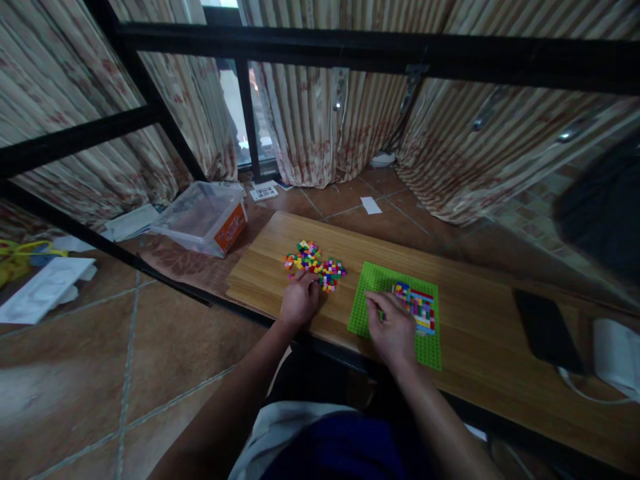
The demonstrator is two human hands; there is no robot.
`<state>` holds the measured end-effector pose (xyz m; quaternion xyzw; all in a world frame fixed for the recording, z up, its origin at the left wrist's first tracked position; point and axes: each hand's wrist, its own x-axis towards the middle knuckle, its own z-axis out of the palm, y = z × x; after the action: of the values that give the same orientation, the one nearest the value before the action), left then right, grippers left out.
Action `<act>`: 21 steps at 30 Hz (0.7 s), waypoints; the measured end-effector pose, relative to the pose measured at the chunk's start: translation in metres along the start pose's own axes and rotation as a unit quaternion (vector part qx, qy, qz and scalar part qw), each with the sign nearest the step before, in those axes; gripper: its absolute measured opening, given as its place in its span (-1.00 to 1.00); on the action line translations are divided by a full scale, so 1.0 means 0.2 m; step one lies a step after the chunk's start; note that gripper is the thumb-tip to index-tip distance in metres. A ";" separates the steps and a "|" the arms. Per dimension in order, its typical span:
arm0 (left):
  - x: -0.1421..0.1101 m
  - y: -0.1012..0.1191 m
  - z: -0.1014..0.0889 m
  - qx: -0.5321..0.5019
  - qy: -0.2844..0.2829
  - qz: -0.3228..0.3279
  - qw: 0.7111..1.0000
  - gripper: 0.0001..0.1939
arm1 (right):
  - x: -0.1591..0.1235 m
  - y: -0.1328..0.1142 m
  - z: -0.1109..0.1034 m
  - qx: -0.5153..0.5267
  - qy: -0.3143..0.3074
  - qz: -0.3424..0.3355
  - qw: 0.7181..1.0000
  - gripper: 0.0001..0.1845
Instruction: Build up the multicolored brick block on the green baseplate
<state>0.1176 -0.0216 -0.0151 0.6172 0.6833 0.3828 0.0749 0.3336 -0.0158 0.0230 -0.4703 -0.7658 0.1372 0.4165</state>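
Observation:
A heap of small toy building bricks point(307, 255) in many colours lies on the wooden table. At the near edge of that heap is my left hand point(299, 300), its fingers curled down and touching the bricks; what is between them is hidden. My right hand point(393, 327) is over a green studded baseplate point(357, 313), with thumb and forefinger pinched together. Anything in that pinch is too small to name. Beside the right hand, on the baseplate, a multicoloured block of joined bricks point(423, 310) is partly covered by the fingers.
A clear plastic box point(197, 217) with an orange label stands on the floor past the table's left end. On the right of the wooden table point(475, 333) lie a black phone point(547, 330) and a white device point(616, 353) with a cable. Black metal bars point(320, 43) cross in front.

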 end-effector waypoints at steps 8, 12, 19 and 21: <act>0.00 -0.01 0.00 -0.007 0.002 0.015 1.000 -0.81 | 0.04 -0.08 0.31 -0.015 -0.126 0.027 0.992 -0.71; 0.00 -0.01 0.01 -0.009 0.002 0.017 1.000 -0.80 | 0.08 -0.05 0.34 -0.043 -0.132 0.018 0.990 -0.74; 0.00 0.00 0.00 -0.012 0.003 0.017 1.000 -0.80 | 0.11 -0.06 0.37 -0.086 -0.142 0.017 0.986 -0.74; 0.01 0.00 -0.01 -0.011 0.005 0.018 1.000 -0.80 | 0.10 -0.07 0.36 -0.091 -0.140 0.014 0.986 -0.72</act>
<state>0.1168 -0.0211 -0.0140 0.6263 0.6684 0.3949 0.0714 0.2646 0.0070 -0.0023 -0.4932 -0.8191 0.1377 0.2586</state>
